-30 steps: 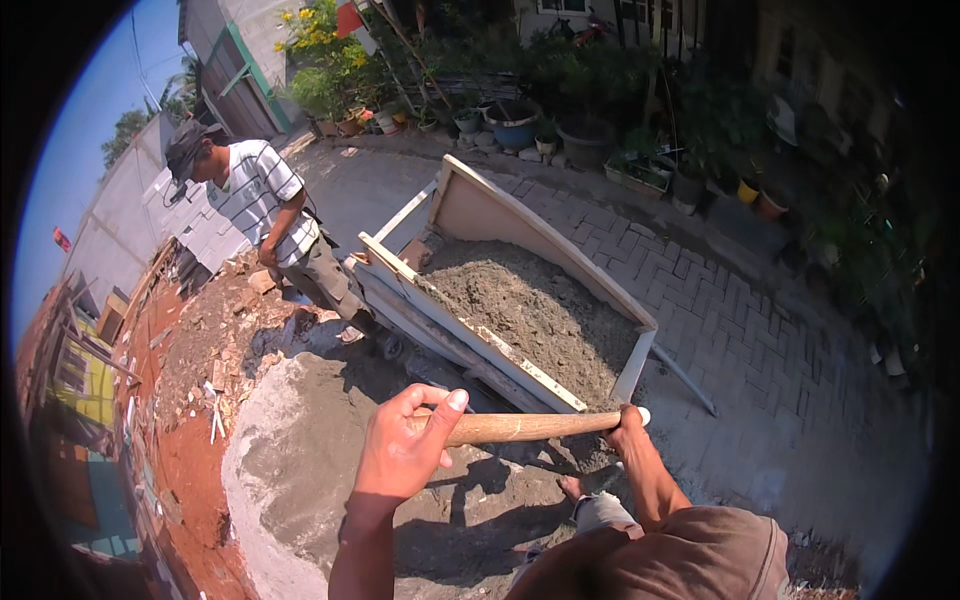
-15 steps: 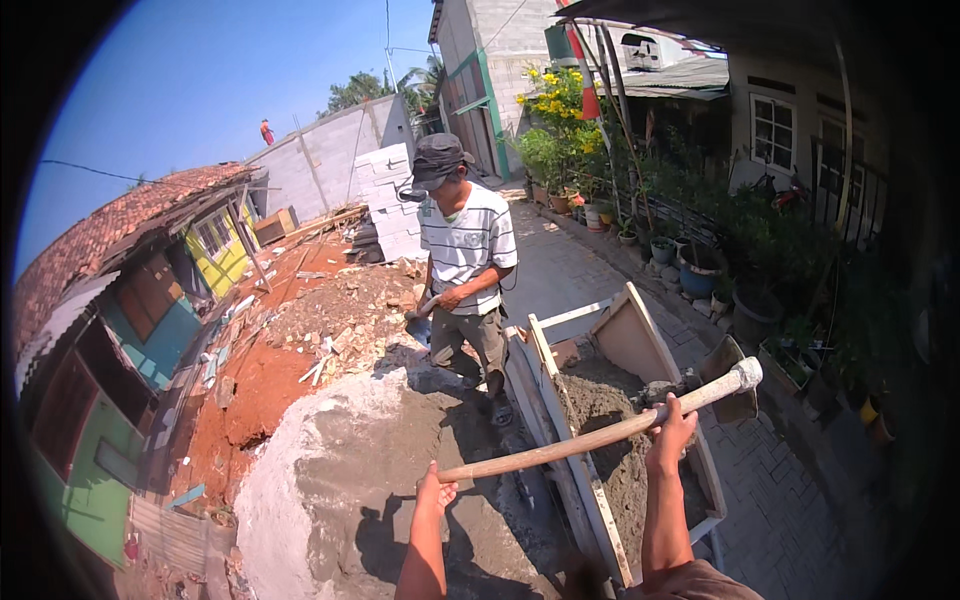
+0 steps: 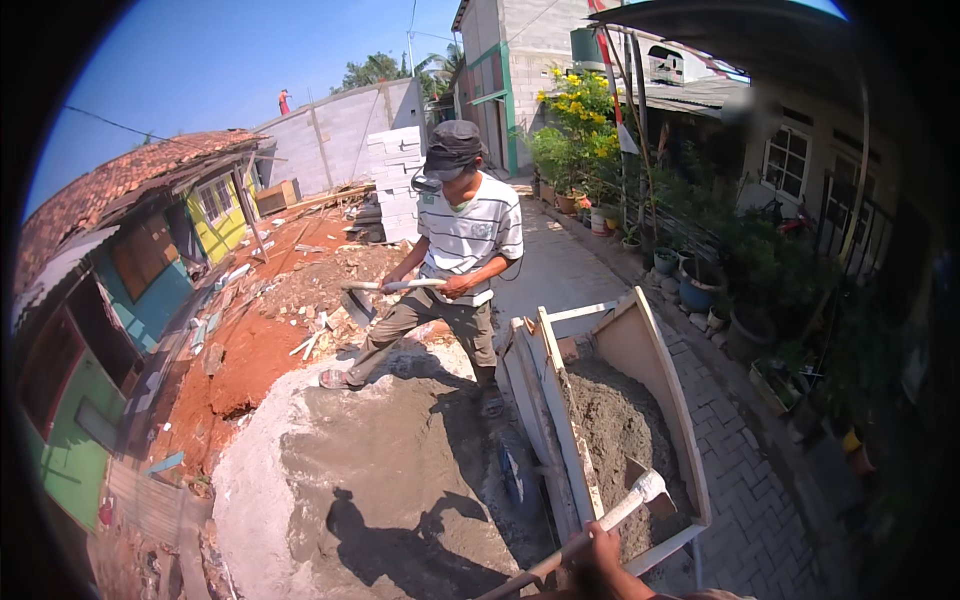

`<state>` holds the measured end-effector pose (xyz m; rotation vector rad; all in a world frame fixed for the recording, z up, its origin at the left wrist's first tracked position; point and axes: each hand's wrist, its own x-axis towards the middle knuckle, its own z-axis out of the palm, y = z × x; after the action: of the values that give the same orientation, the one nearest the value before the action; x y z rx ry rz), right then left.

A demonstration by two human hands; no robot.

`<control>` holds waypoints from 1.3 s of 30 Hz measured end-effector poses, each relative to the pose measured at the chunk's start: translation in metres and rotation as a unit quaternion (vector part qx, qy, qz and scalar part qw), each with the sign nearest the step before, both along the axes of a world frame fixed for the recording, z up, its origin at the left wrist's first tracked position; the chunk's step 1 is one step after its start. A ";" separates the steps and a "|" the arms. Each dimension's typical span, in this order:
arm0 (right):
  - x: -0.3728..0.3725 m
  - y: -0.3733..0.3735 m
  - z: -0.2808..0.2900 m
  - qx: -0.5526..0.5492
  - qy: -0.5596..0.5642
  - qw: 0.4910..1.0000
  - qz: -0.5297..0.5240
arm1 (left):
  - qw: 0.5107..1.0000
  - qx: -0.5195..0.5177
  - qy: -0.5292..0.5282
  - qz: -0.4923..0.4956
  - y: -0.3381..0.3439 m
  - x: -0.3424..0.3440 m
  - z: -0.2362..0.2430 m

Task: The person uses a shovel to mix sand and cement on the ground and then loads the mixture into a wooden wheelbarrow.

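Observation:
My right hand (image 3: 603, 550) is closed around the wooden handle of a hoe (image 3: 622, 511). The hoe's head, crusted with pale cement, rests low at the near end of a wooden trough (image 3: 668, 395), over or touching the grey wet mortar (image 3: 612, 412) inside it. The handle slants down to the lower edge of the picture. My left hand is out of sight, along with the handle's lower end. Left of the trough spreads a bed of wet mortar (image 3: 390, 450) on the ground, crossed by my shadow.
Beyond the mortar bed stands a co-worker (image 3: 470, 230), legs apart, gripping another hoe-like tool (image 3: 412, 284). White blocks (image 3: 396, 180) are stacked behind. Rubble and red soil (image 3: 225, 400) lie left, a paved lane (image 3: 730, 460) and potted plants (image 3: 700, 285) right.
The hoe has come down from above the trough to its near end. My left hand has dropped out of view. The co-worker has stepped wider and now holds the tool level with both hands.

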<state>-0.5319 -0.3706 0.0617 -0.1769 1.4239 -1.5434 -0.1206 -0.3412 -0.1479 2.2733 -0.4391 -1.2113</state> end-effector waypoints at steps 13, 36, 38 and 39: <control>0.220 -0.023 0.040 -0.050 0.033 0.940 0.335 | 0.979 -0.003 -0.201 0.039 0.164 0.123 0.008; 0.576 -0.076 0.015 -0.313 0.373 0.711 0.508 | 0.915 -0.385 -0.105 0.060 -0.037 0.204 0.089; 0.585 -0.044 -0.077 -0.169 0.382 0.661 0.624 | 0.936 -0.308 -0.116 0.122 0.007 0.206 0.001; 0.583 -0.028 -0.127 -0.122 0.371 0.637 0.664 | 0.960 -0.220 -0.128 0.119 0.035 0.201 -0.043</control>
<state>0.0516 -0.3988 -0.0658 -1.7647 1.0394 -0.2932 0.0805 -0.3059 -0.1908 2.0240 -0.4592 -0.6262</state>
